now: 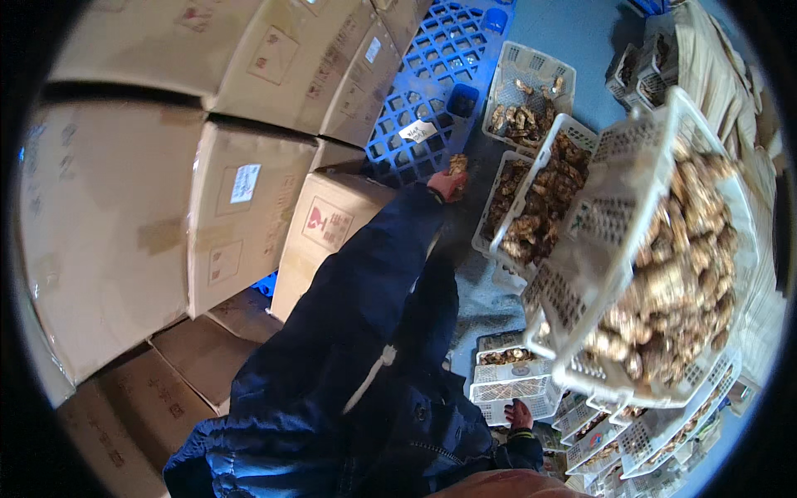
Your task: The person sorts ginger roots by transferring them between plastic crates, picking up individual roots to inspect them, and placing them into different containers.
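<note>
My left hand [448,184] reaches forward at the end of a dark blue sleeve. Its fingers are closed around a knobbly brown root-like piece [457,164], whose top sticks out past them. The hand is beside the blue plastic pallet and left of several white plastic crates. Lower right, my right hand [520,413] hangs close to my body, in front of a white crate [502,390]. Its fingers look slightly bent and apart, with nothing seen in them. A large white crate [614,224] heaped with similar brown pieces [672,274] stands tilted at my right.
Stacked cardboard boxes [108,224] fill the left side. The blue pallet [423,50] bears a white paper slip [418,131]. Ahead are a sparsely filled crate [531,58] and fuller ones [544,191]. More crates [598,444] stand lower right, and pale sheeting [722,91] hangs far right.
</note>
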Demonstrator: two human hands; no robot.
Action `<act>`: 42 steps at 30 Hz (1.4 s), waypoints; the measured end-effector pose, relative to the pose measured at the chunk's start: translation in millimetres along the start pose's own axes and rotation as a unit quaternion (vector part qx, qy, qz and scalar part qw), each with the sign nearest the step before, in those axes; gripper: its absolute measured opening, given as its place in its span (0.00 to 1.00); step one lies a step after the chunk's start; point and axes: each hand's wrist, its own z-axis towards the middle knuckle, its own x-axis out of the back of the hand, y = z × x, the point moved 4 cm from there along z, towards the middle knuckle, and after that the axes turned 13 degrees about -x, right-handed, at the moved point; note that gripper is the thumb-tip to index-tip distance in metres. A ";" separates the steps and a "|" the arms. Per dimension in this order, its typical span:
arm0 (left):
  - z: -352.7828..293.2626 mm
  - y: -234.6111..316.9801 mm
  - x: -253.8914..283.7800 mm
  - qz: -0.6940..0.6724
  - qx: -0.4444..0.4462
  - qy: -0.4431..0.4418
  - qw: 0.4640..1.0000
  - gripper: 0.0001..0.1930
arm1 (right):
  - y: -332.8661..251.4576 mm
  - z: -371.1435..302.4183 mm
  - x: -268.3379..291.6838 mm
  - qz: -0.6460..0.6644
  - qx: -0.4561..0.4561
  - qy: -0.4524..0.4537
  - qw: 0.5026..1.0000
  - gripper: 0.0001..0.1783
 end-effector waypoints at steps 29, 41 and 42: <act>-203.9 -129.8 -43.8 0.277 0.275 -0.323 0.862 0.25 | 91.0 -49.1 -106.8 0.191 0.191 0.053 0.961 0.20; -493.3 -366.5 -144.8 0.588 0.263 -0.543 0.539 0.24 | 482.7 -27.3 -205.7 0.730 -0.012 0.166 0.663 0.16; -529.6 -405.1 -135.2 0.588 0.286 -0.562 0.507 0.23 | 534.5 -13.1 -222.7 0.722 -0.038 0.245 0.645 0.16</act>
